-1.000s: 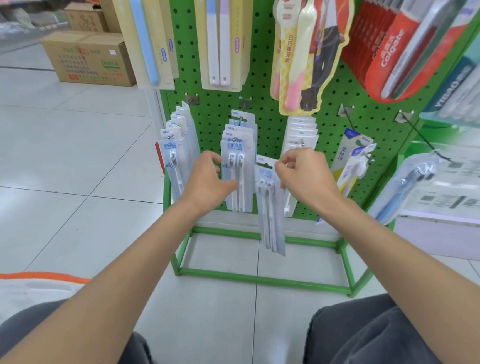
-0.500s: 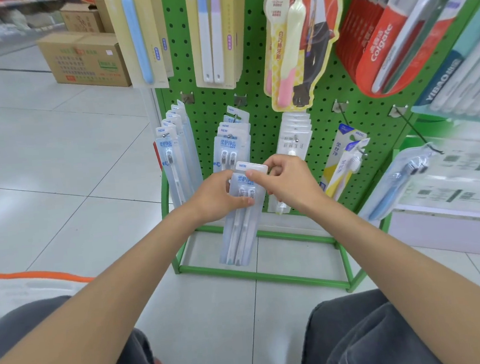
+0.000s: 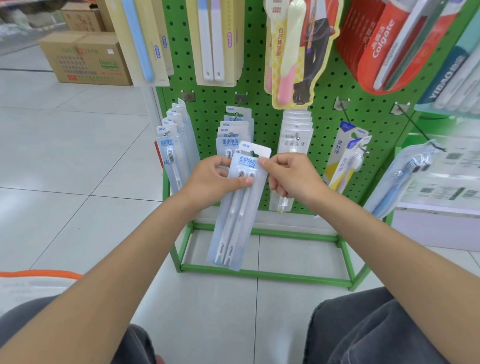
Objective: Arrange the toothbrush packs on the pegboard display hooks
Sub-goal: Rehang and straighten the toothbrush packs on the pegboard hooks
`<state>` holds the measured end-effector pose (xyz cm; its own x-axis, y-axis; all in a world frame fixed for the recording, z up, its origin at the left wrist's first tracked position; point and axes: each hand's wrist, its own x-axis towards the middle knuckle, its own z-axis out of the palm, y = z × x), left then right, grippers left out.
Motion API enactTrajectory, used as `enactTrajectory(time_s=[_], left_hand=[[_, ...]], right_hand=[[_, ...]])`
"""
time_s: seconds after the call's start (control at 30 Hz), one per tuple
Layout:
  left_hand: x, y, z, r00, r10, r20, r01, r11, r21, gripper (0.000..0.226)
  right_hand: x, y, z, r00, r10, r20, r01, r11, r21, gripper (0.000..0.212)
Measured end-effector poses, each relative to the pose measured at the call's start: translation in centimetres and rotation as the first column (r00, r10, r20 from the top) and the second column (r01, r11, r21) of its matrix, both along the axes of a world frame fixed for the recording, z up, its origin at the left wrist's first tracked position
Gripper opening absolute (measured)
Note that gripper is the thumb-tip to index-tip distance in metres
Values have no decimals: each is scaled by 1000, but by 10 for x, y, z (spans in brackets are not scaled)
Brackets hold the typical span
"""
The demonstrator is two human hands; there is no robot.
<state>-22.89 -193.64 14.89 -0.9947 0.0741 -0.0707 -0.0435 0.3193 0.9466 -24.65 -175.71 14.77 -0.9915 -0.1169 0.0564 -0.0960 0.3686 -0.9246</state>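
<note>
Hanging this toothbrush pack (image 3: pixel 235 211) well depends on the slot cut in its card header, which sits at the pack's one o'clock end and is not yet on any hook. The left hand (image 3: pixel 212 181) grips the pack's nine o'clock edge, thumb laid across the front over the brush heads and fingers curled behind. The right hand (image 3: pixel 293 180) pinches the three o'clock edge just under the header. The pack is held in the air, its top tilted toward one o'clock, in front of the row of matching packs (image 3: pixel 233 124) on the middle hook (image 3: pixel 239 99), at twelve o'clock from the hands.

As I judge it, the pack should be squared upright first. The slot should then be brought level with the hook's tip and slid straight back, not at an angle, so the thin card does not snag or tear. A pinch kept close to the header should stop it flexing.

The pack is a long, flat, clear blister on pale blue-white card, smooth and glossy, holding two slim white brushes side by side. The pegboard (image 3: pixel 257 99) is bright green with regular round holes, and the hook is grey metal. At six o'clock a green tube frame (image 3: pixel 270 275) stands on glossy pale floor tiles (image 3: pixel 57 168)
</note>
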Motion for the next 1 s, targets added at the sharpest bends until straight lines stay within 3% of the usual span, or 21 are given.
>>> enactTrajectory(time_s=[0.17,0.3,0.47,0.63,0.73,0.83,0.9,1.0], left_hand=[[1,-1,14,997,70,-40,-65,993,100,29],[-2,-9,25,981,177,-80,-161,972,170,32],[-5,-21,36,962,270,-46,-241,916,322,37],[-4,-27,41,956,283,-75,-241,907,344,35],[0,-25,44,955,274,-114,-233,930,283,34],[7,-23,46,958,155,-240,-163,987,-13,38],[16,-19,48,969,73,-237,-118,977,-180,50],[21,-17,48,968,24,-249,-93,958,-270,74]], right_hand=[[5,-5,0,998,65,22,-65,998,2,50],[5,-6,-1,973,173,151,-181,983,43,41],[11,-6,-19,872,364,328,-443,871,212,25],[21,-13,-26,822,424,380,-545,779,311,28],[23,-18,-28,840,416,349,-533,754,384,29],[24,-23,-32,876,395,276,-482,721,498,36],[27,-26,-32,894,406,190,-433,676,596,46],[34,-30,-27,889,456,42,-334,583,741,45]])
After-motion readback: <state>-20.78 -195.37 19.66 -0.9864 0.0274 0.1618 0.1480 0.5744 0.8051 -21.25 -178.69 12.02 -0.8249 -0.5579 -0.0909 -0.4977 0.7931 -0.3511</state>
